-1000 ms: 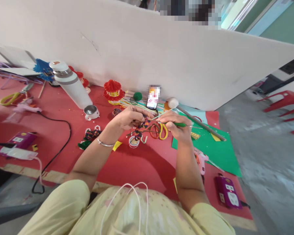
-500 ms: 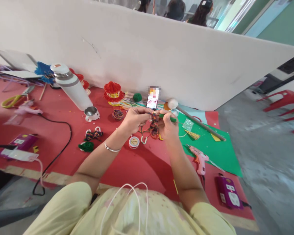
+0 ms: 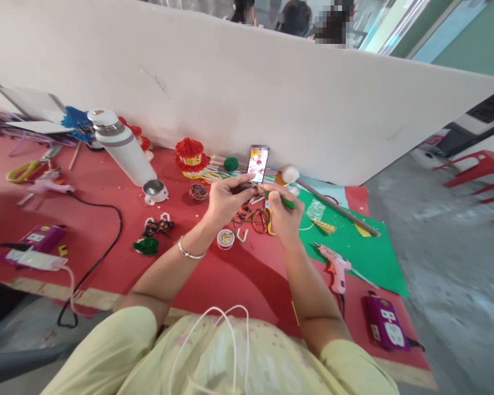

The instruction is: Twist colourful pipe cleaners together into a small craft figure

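As a phone [image 3: 257,164] leans screen-out, likely for viewing, hands [image 3: 223,203] together in front of it grip multicolored yarn [image 3: 244,210] and a green-handled tool [image 3: 288,203].

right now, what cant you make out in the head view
Head view:
yarn at left hand: mostly covered by fingers
tip of green-handled tool in right hand: too small, blurred
writing on round tub: too small
people: cut off by top edge, hidden by partition

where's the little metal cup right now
In the head view, the metal cup is left of the left hand, on the red table by the base of the white flask.
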Action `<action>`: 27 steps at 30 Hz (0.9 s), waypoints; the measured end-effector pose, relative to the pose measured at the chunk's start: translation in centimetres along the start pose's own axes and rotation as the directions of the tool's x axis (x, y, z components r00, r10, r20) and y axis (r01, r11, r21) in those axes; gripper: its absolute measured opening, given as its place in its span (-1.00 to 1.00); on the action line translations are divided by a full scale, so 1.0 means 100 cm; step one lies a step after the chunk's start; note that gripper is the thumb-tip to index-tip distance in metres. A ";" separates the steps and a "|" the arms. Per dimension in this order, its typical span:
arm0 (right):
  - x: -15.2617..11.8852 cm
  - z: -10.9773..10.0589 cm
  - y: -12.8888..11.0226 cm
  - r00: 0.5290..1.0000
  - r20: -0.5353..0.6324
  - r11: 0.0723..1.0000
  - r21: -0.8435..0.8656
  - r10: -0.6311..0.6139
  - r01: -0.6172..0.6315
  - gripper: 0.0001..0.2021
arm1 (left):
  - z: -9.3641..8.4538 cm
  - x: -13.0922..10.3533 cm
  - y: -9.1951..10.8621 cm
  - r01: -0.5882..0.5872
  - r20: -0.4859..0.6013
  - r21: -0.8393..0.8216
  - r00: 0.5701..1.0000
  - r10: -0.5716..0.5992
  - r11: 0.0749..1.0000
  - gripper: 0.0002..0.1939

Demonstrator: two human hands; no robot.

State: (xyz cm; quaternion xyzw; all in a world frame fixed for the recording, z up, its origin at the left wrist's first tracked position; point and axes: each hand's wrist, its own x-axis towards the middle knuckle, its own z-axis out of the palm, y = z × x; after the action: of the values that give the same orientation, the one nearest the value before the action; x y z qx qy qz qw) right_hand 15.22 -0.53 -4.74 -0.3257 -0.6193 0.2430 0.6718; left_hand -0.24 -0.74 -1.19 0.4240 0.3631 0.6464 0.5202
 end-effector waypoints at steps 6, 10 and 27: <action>-0.010 0.002 -0.003 0.919 0.036 0.869 -0.312 -0.392 0.383 -0.75 | 0.023 -0.012 -0.004 0.120 -0.048 -0.252 0.990 -0.136 0.960 -0.66; 0.005 -0.009 -0.001 0.954 0.038 0.954 -0.025 -0.298 0.299 -0.81 | 0.010 -0.005 0.013 0.370 0.178 -0.236 0.925 -0.335 0.898 -0.61; 0.031 -0.044 -0.023 0.880 0.383 0.959 0.077 -0.282 0.274 -0.85 | -0.035 0.019 0.031 0.401 0.470 0.141 0.778 -0.417 0.905 -0.70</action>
State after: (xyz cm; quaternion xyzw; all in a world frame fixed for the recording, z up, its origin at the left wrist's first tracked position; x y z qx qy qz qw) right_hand 19.76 -0.41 -1.04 -0.1719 -0.7782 0.2104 0.5661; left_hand -4.81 0.40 0.61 0.4930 0.3132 0.3832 0.7156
